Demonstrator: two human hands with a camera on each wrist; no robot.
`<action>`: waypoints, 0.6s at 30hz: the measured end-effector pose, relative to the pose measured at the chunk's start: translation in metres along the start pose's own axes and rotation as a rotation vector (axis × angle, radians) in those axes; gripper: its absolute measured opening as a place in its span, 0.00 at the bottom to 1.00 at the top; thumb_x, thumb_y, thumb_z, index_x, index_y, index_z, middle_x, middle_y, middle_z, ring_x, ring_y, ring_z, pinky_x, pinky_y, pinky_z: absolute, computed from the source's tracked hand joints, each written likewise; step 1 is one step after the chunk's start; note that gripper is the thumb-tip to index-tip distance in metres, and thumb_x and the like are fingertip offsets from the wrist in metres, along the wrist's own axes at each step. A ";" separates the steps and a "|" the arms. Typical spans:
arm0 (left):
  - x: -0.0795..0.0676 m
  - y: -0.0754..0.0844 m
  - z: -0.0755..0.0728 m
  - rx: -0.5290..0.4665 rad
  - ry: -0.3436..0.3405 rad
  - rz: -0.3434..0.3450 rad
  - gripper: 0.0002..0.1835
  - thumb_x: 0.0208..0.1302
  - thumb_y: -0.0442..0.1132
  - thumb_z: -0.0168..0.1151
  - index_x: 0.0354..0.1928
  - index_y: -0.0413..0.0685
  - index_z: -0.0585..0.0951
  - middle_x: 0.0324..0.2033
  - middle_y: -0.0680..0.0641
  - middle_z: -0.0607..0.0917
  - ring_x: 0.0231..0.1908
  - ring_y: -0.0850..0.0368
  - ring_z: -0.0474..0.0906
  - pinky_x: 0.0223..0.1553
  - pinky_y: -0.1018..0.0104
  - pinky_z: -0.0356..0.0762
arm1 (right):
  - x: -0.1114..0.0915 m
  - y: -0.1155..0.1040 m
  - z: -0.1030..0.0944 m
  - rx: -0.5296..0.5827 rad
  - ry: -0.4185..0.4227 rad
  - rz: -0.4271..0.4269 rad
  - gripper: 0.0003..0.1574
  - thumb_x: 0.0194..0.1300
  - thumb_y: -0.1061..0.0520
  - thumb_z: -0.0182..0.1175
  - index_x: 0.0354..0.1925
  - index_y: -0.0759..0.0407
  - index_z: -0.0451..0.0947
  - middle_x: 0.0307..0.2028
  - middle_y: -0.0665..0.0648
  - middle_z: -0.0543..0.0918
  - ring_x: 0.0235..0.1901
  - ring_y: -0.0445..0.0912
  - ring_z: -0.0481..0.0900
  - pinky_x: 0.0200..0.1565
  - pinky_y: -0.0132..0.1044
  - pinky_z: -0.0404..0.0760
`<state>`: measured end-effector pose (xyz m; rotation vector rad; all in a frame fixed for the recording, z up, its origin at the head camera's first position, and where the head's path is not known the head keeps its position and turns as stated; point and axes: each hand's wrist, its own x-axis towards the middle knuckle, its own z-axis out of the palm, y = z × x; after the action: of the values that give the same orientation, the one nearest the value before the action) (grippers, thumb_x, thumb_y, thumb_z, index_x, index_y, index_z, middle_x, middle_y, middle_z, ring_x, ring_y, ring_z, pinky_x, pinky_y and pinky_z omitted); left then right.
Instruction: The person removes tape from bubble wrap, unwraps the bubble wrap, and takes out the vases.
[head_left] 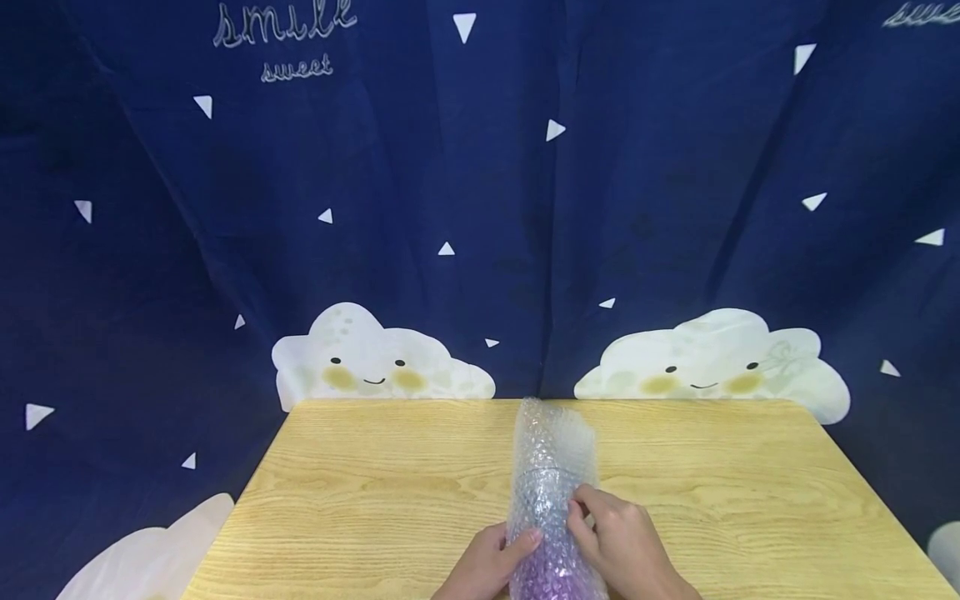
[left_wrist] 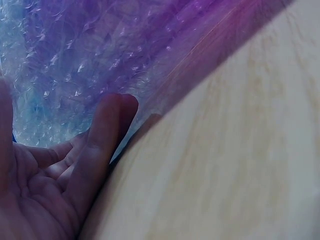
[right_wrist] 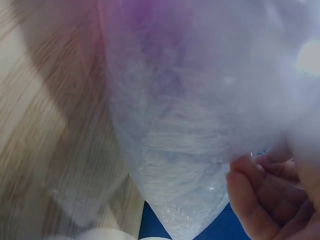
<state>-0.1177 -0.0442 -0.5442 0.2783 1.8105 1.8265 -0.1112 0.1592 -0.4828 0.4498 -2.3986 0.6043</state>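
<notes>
Over the big pale wooden table point(head_left: 360, 475), a long blue-to-purple bundle point(head_left: 542, 504) in clear bubble wrap point(head_left: 576, 437) pointed away from the person (I could not tell if its far end touched the table). The right hand point(head_left: 624, 535), on its right, was nearer that end and pinched the wrap's edge, while the left hand point(head_left: 486, 560) held the left side lower down, thumb on top.

printed on the dark blue cloth point(head_left: 375, 158), at the upper left of the head view, is the word "smile" point(head_left: 285, 23) in pale, looping script, its tallest letters running to the top edge. beneath it, smaller, stands "sweet" point(head_left: 297, 68). at the upper right corner the letters "swe" point(head_left: 924, 14) show, cut off by the right edge.
</notes>
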 end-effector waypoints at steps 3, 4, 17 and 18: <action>0.001 -0.001 0.000 0.006 -0.003 0.003 0.26 0.70 0.60 0.50 0.60 0.51 0.76 0.44 0.48 0.88 0.43 0.52 0.88 0.41 0.59 0.89 | 0.000 0.001 0.000 0.019 -0.011 0.017 0.12 0.53 0.60 0.67 0.23 0.43 0.77 0.18 0.35 0.79 0.18 0.19 0.67 0.19 0.10 0.67; 0.001 -0.001 -0.001 0.003 -0.006 0.003 0.26 0.70 0.60 0.50 0.60 0.52 0.76 0.45 0.48 0.88 0.43 0.52 0.88 0.41 0.59 0.89 | -0.001 0.001 0.000 0.023 -0.013 0.023 0.12 0.53 0.60 0.67 0.23 0.42 0.77 0.18 0.35 0.79 0.18 0.19 0.67 0.19 0.10 0.67; 0.001 -0.003 -0.003 0.019 -0.029 0.016 0.22 0.73 0.58 0.47 0.60 0.56 0.76 0.46 0.51 0.88 0.43 0.54 0.88 0.42 0.61 0.89 | -0.005 -0.001 -0.002 0.074 -0.100 0.150 0.09 0.53 0.52 0.72 0.24 0.40 0.80 0.21 0.36 0.83 0.18 0.19 0.67 0.20 0.12 0.69; 0.001 -0.002 -0.003 0.018 -0.033 0.018 0.22 0.73 0.57 0.47 0.60 0.56 0.76 0.46 0.51 0.88 0.43 0.54 0.88 0.42 0.61 0.89 | -0.006 -0.002 -0.003 0.073 -0.117 0.172 0.08 0.53 0.50 0.72 0.25 0.40 0.81 0.22 0.37 0.83 0.18 0.20 0.67 0.20 0.13 0.69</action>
<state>-0.1194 -0.0466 -0.5470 0.3310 1.8079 1.8087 -0.1046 0.1601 -0.4836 0.3193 -2.5507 0.7627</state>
